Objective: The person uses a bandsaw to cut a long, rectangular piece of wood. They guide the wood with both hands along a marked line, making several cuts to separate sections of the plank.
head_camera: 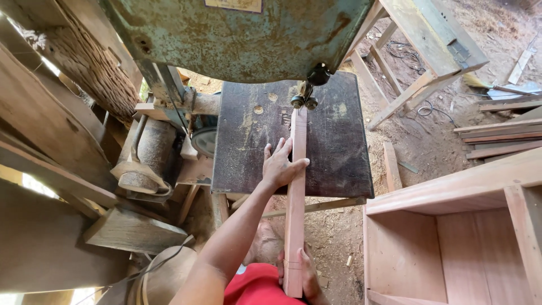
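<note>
Lengthwise, reddish squared plank [295,197] (smooth-planed)

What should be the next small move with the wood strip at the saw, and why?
Probably push the wood strip slowly forward: its far end already meets the blade guide, the left hand steadies its side, and the right hand holds the near end.

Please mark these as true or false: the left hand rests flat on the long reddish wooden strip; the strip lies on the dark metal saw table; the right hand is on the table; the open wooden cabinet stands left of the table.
1. True: the left hand rests flat on the long reddish wooden strip.
2. True: the strip lies on the dark metal saw table.
3. False: the right hand grips the strip's near end, off the table.
4. False: the open wooden cabinet stands to the right.
</note>
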